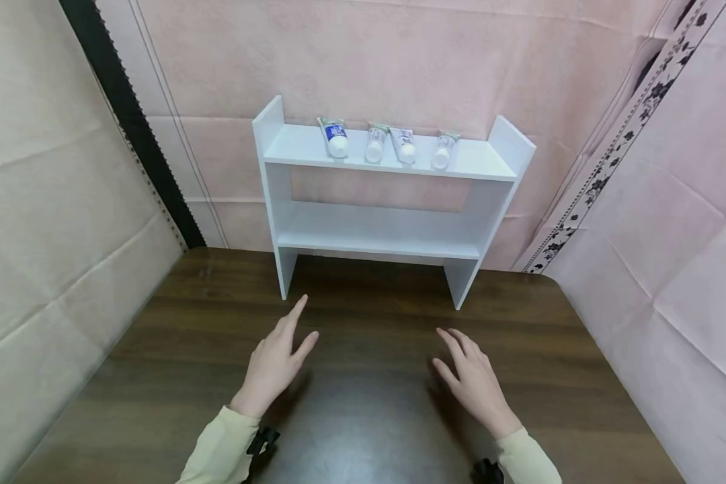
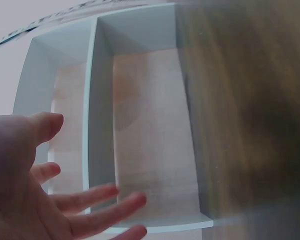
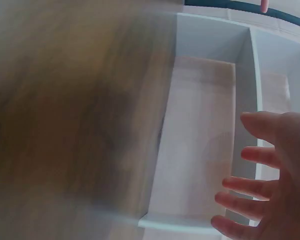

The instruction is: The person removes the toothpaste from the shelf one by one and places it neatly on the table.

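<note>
A white two-tier shelf (image 1: 378,229) stands at the back of the brown table. Along its top board lie several tubes with white caps: a blue-and-white tube (image 1: 335,138) at the left, two paler tubes, one white tube (image 1: 376,142) and another tube (image 1: 404,146), close together in the middle, and a last tube (image 1: 444,149) to the right. My left hand (image 1: 272,366) is over the table before the shelf's left leg, fingers extended, holding nothing. Before the right leg, my right hand (image 1: 474,380) has its fingers spread and loosely bent, also without anything in it.
The lower board (image 1: 378,229) of the shelf shows bare white. Pinkish cloth (image 1: 387,60) hangs behind the shelf, and pale cloth walls flank the brown table (image 1: 363,376) on the left and right. Black bands circle both sleeves near the wrists.
</note>
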The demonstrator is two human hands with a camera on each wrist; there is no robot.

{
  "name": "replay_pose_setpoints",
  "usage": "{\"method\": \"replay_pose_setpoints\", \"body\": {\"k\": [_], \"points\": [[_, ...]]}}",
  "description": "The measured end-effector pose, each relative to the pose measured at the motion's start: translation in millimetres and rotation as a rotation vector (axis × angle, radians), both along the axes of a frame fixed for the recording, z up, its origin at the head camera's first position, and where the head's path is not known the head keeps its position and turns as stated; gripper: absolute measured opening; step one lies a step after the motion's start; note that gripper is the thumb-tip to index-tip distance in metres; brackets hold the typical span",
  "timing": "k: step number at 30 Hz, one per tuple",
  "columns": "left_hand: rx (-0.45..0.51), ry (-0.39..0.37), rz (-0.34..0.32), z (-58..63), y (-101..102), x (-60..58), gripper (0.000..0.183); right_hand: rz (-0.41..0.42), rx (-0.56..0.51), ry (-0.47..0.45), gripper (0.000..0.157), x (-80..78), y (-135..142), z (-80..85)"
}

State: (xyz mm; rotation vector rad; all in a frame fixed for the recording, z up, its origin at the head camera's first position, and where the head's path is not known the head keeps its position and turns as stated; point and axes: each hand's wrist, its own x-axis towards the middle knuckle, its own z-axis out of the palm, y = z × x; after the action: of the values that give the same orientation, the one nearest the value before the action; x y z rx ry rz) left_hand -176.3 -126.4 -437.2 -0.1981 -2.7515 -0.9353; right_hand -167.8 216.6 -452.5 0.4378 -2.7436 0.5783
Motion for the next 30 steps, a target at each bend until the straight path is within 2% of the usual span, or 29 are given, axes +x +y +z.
{"method": "replay_pose_setpoints", "body": {"k": [4,7,14,19,24,30], "points": [[0.046,-0.008,0.016,8.6,-3,-3.3,0.062,0.038,-0.023,-0.021,0.051,-3.2,-15,7.1],[0.06,0.025,0.012,14.9,-5,-8.3,0.06,0.075,-0.031,-0.041,0.05,-6.3,-27,13.7],[0.094,0.111,0.008,38.4,-10,-29.4,0.061,0.153,-0.027,-0.017,0.052,-15.3,-48,35.0],[0.205,0.152,-0.015,58.2,-13,-46.9,0.063,0.193,-0.044,-0.016,0.053,-20.2,-58,54.5],[0.304,0.198,-0.005,75.9,-16,-60.9,0.066,0.223,-0.053,-0.014,0.053,-29.7,-70,76.3],[0.412,0.244,-0.011,98.0,-20,-78.3,0.068,0.247,-0.057,0.038,0.054,-44.0,-85,111.2]]}}
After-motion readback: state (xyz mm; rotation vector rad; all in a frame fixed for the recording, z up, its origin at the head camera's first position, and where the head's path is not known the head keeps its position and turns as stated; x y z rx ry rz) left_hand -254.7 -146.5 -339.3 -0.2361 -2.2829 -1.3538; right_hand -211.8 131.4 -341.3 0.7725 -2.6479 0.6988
